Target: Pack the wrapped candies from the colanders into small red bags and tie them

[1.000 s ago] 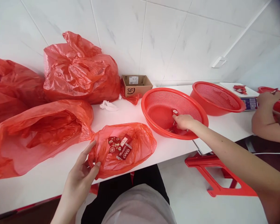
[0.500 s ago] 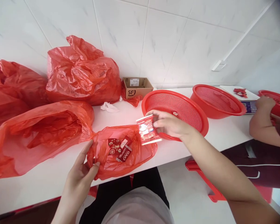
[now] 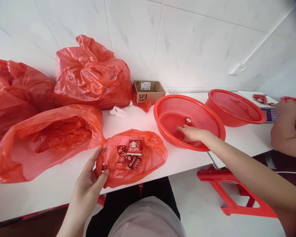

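Note:
My left hand (image 3: 90,179) pinches the near rim of a small open red plastic bag (image 3: 148,156) lying on the white table (image 3: 51,187). Several red printed packets (image 3: 130,152) lie inside the bag. My right hand (image 3: 191,134) reaches into a red mesh basket (image 3: 213,123), fingers curled over a few small red packets on its bottom; I cannot see whether it grips one. A single small packet (image 3: 188,120) rests farther back in the basket.
Three large red plastic bags (image 3: 91,77) crowd the left and back of the table. A small cardboard box (image 3: 148,90) and crumpled white paper (image 3: 118,112) sit by the wall. A second red basket (image 3: 234,107) and another person's arm (image 3: 286,128) are at the right; a red stool (image 3: 232,194) stands below.
Half a second ago my right hand held a red packet over the small bag; that packet now lies in the bag, and the hand has gone back into the basket.

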Action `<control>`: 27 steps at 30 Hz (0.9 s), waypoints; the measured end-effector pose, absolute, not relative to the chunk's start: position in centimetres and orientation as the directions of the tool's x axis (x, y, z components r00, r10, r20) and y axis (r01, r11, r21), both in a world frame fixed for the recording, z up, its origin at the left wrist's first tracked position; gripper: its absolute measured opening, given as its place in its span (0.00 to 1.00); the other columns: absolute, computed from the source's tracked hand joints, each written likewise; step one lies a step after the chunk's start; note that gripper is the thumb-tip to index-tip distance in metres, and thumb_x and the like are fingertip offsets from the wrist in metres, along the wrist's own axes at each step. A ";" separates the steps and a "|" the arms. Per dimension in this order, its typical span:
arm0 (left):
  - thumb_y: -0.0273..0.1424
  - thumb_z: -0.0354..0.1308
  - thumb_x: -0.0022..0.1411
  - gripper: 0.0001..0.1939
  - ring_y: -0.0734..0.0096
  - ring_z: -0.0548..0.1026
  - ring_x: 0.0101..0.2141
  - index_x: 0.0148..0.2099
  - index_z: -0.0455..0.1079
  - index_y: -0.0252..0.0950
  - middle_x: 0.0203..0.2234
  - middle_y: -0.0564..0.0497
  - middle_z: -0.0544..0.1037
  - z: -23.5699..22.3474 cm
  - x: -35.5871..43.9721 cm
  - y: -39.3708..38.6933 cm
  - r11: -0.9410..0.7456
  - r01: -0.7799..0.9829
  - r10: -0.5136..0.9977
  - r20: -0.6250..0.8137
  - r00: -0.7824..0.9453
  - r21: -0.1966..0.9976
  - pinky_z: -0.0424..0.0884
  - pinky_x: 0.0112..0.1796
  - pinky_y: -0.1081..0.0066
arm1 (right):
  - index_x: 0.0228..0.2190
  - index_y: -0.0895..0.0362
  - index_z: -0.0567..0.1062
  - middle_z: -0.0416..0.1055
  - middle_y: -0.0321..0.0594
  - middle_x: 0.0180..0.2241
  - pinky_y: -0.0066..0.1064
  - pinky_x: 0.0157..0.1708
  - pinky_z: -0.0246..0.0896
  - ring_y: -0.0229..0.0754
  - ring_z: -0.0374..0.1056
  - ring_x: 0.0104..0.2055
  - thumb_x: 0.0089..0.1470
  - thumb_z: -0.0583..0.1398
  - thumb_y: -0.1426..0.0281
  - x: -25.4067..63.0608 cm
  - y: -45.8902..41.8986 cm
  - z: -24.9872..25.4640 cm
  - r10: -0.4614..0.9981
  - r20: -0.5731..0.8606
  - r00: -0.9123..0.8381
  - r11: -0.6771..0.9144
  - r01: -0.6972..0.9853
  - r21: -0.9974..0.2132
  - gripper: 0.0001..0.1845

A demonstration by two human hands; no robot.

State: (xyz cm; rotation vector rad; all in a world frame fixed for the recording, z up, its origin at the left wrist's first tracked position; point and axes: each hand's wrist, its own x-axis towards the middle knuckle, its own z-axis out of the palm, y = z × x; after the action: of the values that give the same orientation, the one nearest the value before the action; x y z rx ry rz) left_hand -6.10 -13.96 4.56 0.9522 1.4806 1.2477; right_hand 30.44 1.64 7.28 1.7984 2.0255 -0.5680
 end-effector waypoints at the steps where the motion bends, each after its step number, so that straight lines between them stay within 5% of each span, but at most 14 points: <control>1: 0.38 0.63 0.58 0.35 0.74 0.69 0.30 0.67 0.59 0.51 0.32 0.54 0.73 4.6 -6.1 -13.9 0.177 -0.017 0.953 -0.176 -0.246 0.984 0.70 0.30 0.78 | 0.46 0.58 0.75 0.72 0.53 0.44 0.38 0.34 0.66 0.52 0.72 0.39 0.44 0.66 0.71 30.6 1.7 6.8 0.834 -0.540 -0.114 0.103 0.993 -0.051 0.25; 5: 0.38 0.63 0.57 0.36 0.74 0.70 0.31 0.67 0.59 0.49 0.35 0.54 0.74 4.6 -6.0 -14.1 0.167 -0.001 0.951 -0.161 -0.263 0.986 0.70 0.31 0.77 | 0.28 0.58 0.77 0.74 0.45 0.28 0.39 0.33 0.66 0.50 0.72 0.33 0.44 0.66 0.75 30.7 2.6 6.7 0.833 -0.542 -0.115 0.074 0.993 -0.097 0.05; 8: 0.39 0.64 0.56 0.37 0.74 0.70 0.29 0.67 0.59 0.48 0.35 0.53 0.74 4.5 -6.3 -14.3 0.169 0.036 0.949 -0.153 -0.277 0.985 0.70 0.29 0.77 | 0.35 0.57 0.76 0.76 0.46 0.36 0.36 0.36 0.67 0.46 0.74 0.37 0.56 0.59 0.71 30.2 3.0 8.2 0.908 -0.402 -0.120 0.044 0.980 -0.194 0.05; 10: 0.39 0.64 0.55 0.37 0.75 0.69 0.28 0.67 0.60 0.49 0.36 0.53 0.75 4.5 -6.4 -14.3 0.181 0.039 0.948 -0.163 -0.275 0.983 0.70 0.28 0.78 | 0.43 0.56 0.73 0.76 0.45 0.41 0.32 0.37 0.69 0.41 0.74 0.37 0.62 0.54 0.67 29.3 2.8 9.4 0.959 -0.245 -0.145 0.027 0.903 -0.429 0.11; 13: 0.39 0.64 0.55 0.36 0.72 0.72 0.33 0.66 0.61 0.50 0.38 0.52 0.76 4.5 -6.3 -14.2 0.185 0.021 0.942 -0.171 -0.287 0.983 0.72 0.33 0.77 | 0.43 0.57 0.74 0.77 0.43 0.38 0.31 0.33 0.71 0.38 0.73 0.32 0.58 0.59 0.65 27.2 1.7 11.1 0.976 -0.083 -0.202 0.037 0.526 -0.850 0.12; 15: 0.39 0.64 0.55 0.36 0.70 0.73 0.36 0.66 0.61 0.49 0.39 0.52 0.76 4.6 -6.1 -14.2 0.184 0.014 0.940 -0.172 -0.296 0.983 0.73 0.35 0.75 | 0.41 0.57 0.77 0.78 0.42 0.35 0.31 0.31 0.71 0.38 0.73 0.30 0.54 0.64 0.67 25.5 0.9 11.9 0.959 -0.074 -0.273 0.019 0.325 -0.946 0.13; 21: 0.37 0.63 0.56 0.37 0.73 0.71 0.31 0.67 0.60 0.49 0.35 0.54 0.75 4.6 -6.2 -14.4 0.178 0.007 0.947 -0.170 -0.272 0.984 0.72 0.33 0.76 | 0.43 0.54 0.79 0.79 0.40 0.38 0.38 0.41 0.73 0.39 0.75 0.34 0.55 0.61 0.72 20.4 -2.0 10.6 0.902 -0.059 -0.428 0.063 0.266 -0.962 0.13; 27: 0.39 0.63 0.55 0.37 0.70 0.74 0.38 0.67 0.60 0.46 0.42 0.50 0.75 4.6 -6.2 -14.5 0.169 0.026 0.946 -0.155 -0.285 0.985 0.73 0.38 0.73 | 0.46 0.49 0.79 0.73 0.40 0.53 0.43 0.59 0.61 0.48 0.69 0.56 0.54 0.59 0.74 17.0 -5.8 8.7 0.726 -0.061 -0.685 0.382 0.475 -0.792 0.18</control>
State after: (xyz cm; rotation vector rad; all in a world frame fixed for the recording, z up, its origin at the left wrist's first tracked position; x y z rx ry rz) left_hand -6.23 -14.52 4.56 0.9721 1.5274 1.2623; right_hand 16.98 -5.75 8.73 1.2784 2.8476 -1.4528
